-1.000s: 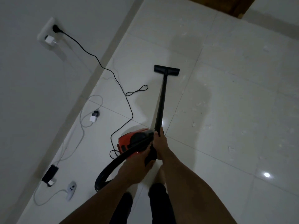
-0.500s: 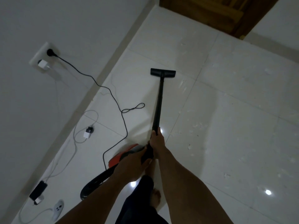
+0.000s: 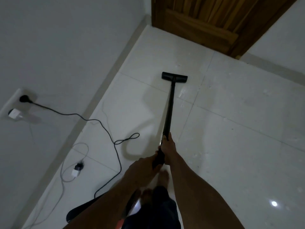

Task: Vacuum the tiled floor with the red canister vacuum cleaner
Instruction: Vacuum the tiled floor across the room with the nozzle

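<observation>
Both my hands grip the black vacuum wand (image 3: 170, 109). My right hand (image 3: 167, 147) holds it higher up the tube, and my left hand (image 3: 143, 166) holds the handle end just behind. The flat black floor nozzle (image 3: 174, 77) lies on the white tiled floor (image 3: 239, 129) ahead of me. Small pale specks of debris dot the tiles right of the wand. Behind my left forearm the black hose (image 3: 82, 209) curves near the bottom edge. Only a red sliver of the canister (image 3: 120, 224) shows under my arm.
A black power cord (image 3: 105, 129) runs from a wall socket (image 3: 24, 98) across the floor on the left. White charger cables and an adapter (image 3: 76, 171) lie beside the left wall. A wooden door (image 3: 214, 19) stands at the back. My bare feet (image 3: 163, 176) are below my hands.
The view has moved forward toward the door. The nozzle has been pushed farther ahead. The red canister has dropped almost out of view behind my arms. Both hands keep their grip.
</observation>
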